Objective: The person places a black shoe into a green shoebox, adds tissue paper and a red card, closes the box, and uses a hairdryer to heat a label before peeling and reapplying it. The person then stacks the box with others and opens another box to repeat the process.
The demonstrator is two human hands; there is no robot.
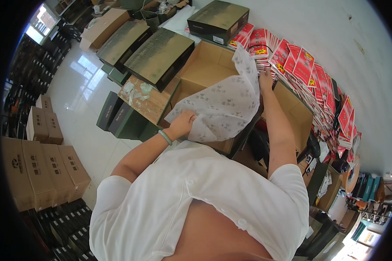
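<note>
Centre of frame: left hand had grip clamped on edge of patterned tissue paper; right hand, right of centre, lay at paper's far edge beside red packets, its grip impossible to tell. Light, even tension probably suited thin paper best. Paper draped across open box, hiding part of inside; visible part showed plain cardboard. Upper left: lidded boxes, contents unseen.

Left hand, bare, fingers curled inward; left arm, bent. Right hand, bare, farther forward; right arm, nearly straight.
</note>
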